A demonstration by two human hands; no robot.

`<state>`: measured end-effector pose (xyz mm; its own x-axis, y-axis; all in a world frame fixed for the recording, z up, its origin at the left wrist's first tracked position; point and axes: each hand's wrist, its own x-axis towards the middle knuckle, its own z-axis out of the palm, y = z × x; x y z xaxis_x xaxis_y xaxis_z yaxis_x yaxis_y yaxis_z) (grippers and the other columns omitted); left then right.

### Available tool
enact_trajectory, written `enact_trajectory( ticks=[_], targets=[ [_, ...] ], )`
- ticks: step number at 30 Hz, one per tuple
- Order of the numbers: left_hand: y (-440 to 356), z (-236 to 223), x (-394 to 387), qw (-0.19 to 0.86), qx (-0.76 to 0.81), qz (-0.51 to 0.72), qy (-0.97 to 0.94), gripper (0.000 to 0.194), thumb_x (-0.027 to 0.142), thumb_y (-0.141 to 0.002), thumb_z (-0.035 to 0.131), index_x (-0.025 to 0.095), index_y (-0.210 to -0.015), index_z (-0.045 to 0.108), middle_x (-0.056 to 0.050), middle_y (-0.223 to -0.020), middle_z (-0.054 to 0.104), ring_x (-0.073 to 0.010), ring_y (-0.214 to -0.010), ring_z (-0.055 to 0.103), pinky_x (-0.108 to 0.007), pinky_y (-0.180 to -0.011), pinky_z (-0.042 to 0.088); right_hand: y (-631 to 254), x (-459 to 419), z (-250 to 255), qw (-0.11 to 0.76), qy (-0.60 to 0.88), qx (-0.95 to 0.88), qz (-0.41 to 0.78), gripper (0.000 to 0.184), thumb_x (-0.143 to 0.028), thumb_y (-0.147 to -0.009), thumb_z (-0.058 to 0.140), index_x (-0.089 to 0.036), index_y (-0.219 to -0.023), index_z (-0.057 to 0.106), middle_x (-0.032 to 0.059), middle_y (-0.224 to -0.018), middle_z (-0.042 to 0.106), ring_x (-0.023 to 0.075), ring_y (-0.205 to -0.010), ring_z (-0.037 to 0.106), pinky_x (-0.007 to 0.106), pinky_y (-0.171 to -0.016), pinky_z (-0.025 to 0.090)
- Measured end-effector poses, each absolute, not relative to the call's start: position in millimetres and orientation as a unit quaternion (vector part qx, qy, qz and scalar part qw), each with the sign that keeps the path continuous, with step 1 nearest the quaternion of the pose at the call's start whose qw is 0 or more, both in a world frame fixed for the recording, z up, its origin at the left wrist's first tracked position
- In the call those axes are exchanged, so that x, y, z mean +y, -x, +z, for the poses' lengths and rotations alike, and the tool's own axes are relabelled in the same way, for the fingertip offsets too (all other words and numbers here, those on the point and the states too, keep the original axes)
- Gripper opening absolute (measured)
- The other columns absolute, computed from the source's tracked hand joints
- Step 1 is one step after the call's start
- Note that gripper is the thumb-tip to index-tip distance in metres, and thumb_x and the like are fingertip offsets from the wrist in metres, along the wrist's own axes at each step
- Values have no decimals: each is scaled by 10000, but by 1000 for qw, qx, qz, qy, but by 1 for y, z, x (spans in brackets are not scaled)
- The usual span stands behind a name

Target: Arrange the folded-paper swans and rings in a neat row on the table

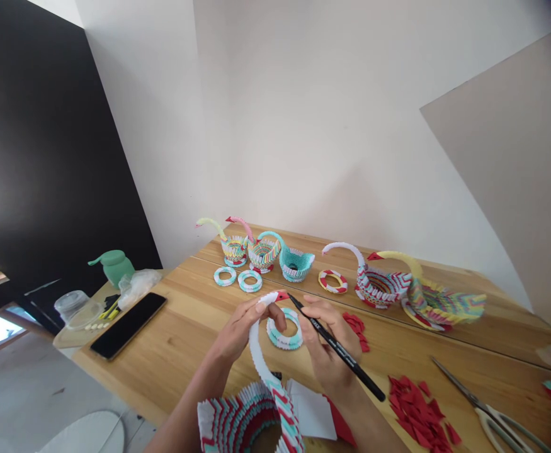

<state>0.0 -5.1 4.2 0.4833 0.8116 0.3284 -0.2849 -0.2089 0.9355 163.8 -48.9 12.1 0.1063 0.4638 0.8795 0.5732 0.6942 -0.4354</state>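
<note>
Pinching a curved white paper neck (257,353) is the left grip (240,326); the right grip (330,336) clasps a slim black marker (348,359).

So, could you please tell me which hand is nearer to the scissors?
Right: the right hand, holding the black pen, is just left of the scissors. The left hand is farther left, holding the white neck.
</note>
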Motion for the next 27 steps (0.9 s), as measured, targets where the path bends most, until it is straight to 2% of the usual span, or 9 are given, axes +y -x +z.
enact_trajectory(
  ticks=[4, 10, 12, 15, 18, 21, 24, 27],
  targets=[
    [0, 3, -5, 601, 202, 471, -614, 432, 452, -916, 415, 90, -988, 639, -87, -759, 634, -205, -755, 565, -354, -815, 418, -171, -52, 9, 628, 409, -659, -63, 121, -188, -866, 560, -236, -962, 616, 47, -897, 699, 221, -966, 662, 380, -811, 548],
    [2, -1, -3, 599, 210, 461, -620, 405, 414, -912, 450, 114, -696, 614, -55, -557, 580, -195, -704, 558, -340, -798, 413, -213, -64, -11, 562, 451, -682, -119, 121, -220, -843, 596, -238, -942, 662, 46, -904, 719, 214, -869, 693, 343, -773, 561],
    [3, -3, -3, 600, 212, 459, -620, 381, 408, -903, 480, 126, -673, 591, -42, -517, 562, -191, -686, 555, -332, -777, 415, -233, -73, -20, 547, 488, -669, -123, 129, -252, -835, 610, -242, -947, 674, 44, -897, 722, 215, -842, 696, 339, -761, 564],
    [3, -4, -3, 605, 209, 456, -619, 397, 413, -895, 499, 135, -618, 558, -27, -484, 537, -162, -601, 521, -326, -731, 419, -260, -91, -33, 516, 560, -635, -129, 178, -386, -830, 606, -248, -903, 693, 34, -850, 729, 210, -746, 703, 309, -692, 571],
    [2, -3, -4, 613, 197, 455, -615, 408, 404, -892, 516, 139, -582, 536, -15, -469, 518, -140, -563, 494, -329, -723, 424, -272, -114, -45, 479, 631, -599, -121, 265, -478, -826, 585, -247, -884, 700, 21, -773, 737, 204, -636, 701, 277, -575, 571],
    [3, -1, -6, 614, 196, 453, -616, 385, 409, -881, 535, 134, -613, 555, -11, -475, 522, -139, -562, 496, -325, -703, 423, -266, -137, -58, 477, 633, -604, -85, 225, -445, -816, 612, -251, -883, 704, 14, -772, 748, 209, -627, 712, 254, -550, 583],
    [5, -1, -9, 604, 209, 447, -625, 380, 422, -869, 551, 132, -624, 561, -13, -498, 535, -141, -574, 507, -326, -713, 422, -250, -156, -70, 477, 570, -667, -46, 169, -332, -845, 592, -269, -956, 703, 4, -837, 758, 213, -709, 729, 240, -652, 602],
    [9, -2, -13, 599, 226, 444, -627, 360, 430, -862, 560, 128, -667, 575, -16, -529, 544, -146, -603, 519, -318, -721, 420, -234, -168, -79, 473, 561, -679, -6, 205, -274, -856, 586, -268, -1038, 679, 10, -905, 756, 209, -773, 731, 230, -698, 601]
  ],
)
